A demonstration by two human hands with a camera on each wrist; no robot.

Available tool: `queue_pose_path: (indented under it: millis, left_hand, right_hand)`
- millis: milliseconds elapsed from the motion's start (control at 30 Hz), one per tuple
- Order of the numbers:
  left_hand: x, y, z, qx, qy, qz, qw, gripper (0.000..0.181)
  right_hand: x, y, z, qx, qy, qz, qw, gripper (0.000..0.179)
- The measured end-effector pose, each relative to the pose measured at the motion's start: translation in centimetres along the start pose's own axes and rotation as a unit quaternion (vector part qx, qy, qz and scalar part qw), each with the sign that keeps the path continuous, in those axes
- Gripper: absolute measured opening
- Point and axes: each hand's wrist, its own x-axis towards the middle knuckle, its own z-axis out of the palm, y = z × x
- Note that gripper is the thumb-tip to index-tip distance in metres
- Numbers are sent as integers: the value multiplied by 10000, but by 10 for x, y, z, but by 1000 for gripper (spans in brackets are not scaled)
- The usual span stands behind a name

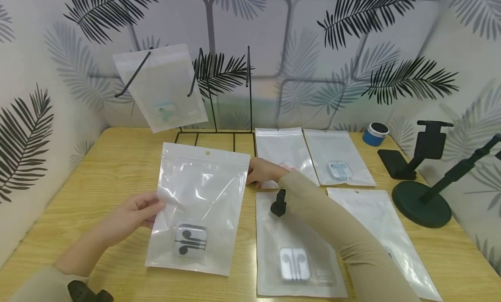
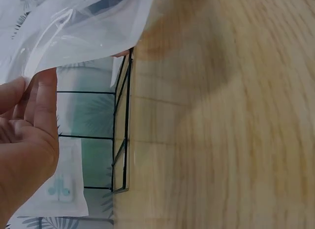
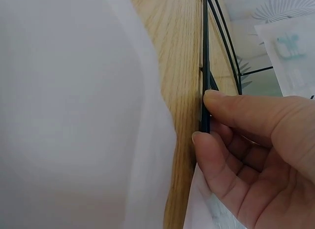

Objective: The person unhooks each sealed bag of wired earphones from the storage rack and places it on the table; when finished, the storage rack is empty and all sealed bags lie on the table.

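My left hand (image 1: 131, 215) pinches the left edge of a plastic zip bag (image 1: 203, 176), held upright above the table. Through its clear front shows a small case with black earphones (image 1: 191, 241). My right hand (image 1: 264, 170) is at the lower right of a black wire display rack (image 1: 215, 132); in the right wrist view its thumb and forefinger grip the rack's black wire (image 3: 205, 47). Another bag (image 1: 160, 71), with mint-green earphones (image 1: 166, 111), hangs tilted from the rack's hooks. The held bag hides the front of the rack's base in the head view.
On the table's right lie several more bags: one with white earphones (image 1: 295, 264), one with pale blue earphones (image 1: 339, 170), and one partly under my right forearm. Beyond stand a blue round canister (image 1: 375, 134), a black phone stand (image 1: 429, 141) and a dark round-based stand (image 1: 420, 206).
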Motion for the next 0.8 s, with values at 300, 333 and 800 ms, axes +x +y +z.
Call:
queue_pose_path:
  millis: [300, 333, 800]
  left_hand:
    - [5, -12, 1, 94, -97, -453, 9989, 45]
    - [5, -13, 0, 150, -103, -498, 9986, 45]
    - [10, -25, 3, 1381, -716, -878, 9839, 23]
  right_hand:
    - [0, 0, 0, 7, 16, -62, 10000, 11]
    - [0, 0, 0, -8, 6, -64, 10000, 9]
    - [-4, 0, -1, 108, -72, -269, 9996, 8]
